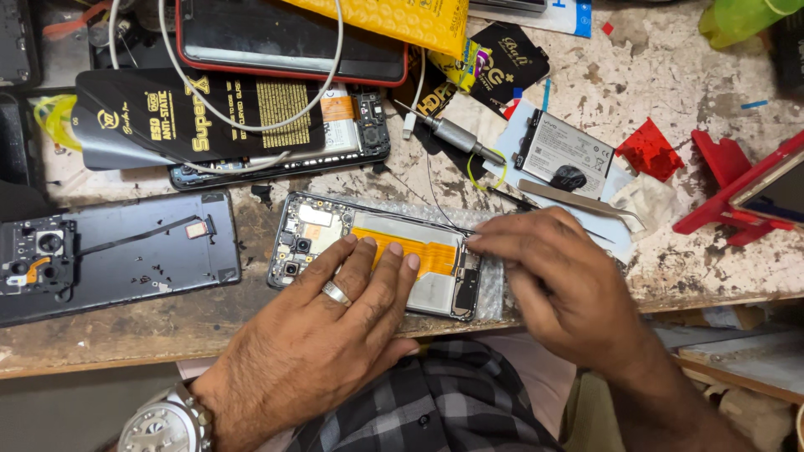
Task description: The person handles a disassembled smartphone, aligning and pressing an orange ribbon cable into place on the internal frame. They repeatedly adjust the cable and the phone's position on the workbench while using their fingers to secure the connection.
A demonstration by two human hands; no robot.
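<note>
From where I sit, the biggest thing is the worktop (687,84), chipped and paint-spattered, filling most of the frame. At the lower left lies a dark back cover (142,251) with a camera block on its left end. Above it, in the upper left, a second opened phone (352,138) sits partly under a black packet (193,117), and a white cable (251,125) loops over both.

At the centre is the opened phone (335,234), face down, back already off, its boards, camera lenses and an orange flat cable bare. I judge the teardown well along: the cover is removed, the insides are exposed, but the parts are still seated in the frame.

My left hand (335,326), ring on one finger, lies flat and open on that phone, fingers spread, pressing it down. My right hand (561,285) is curled at the phone's right end, fingertips pinched at its upper corner; I cannot tell what they hold.

Upper right of centre: a spare battery (565,151), a screwdriver (452,134), tweezers (578,201).
</note>
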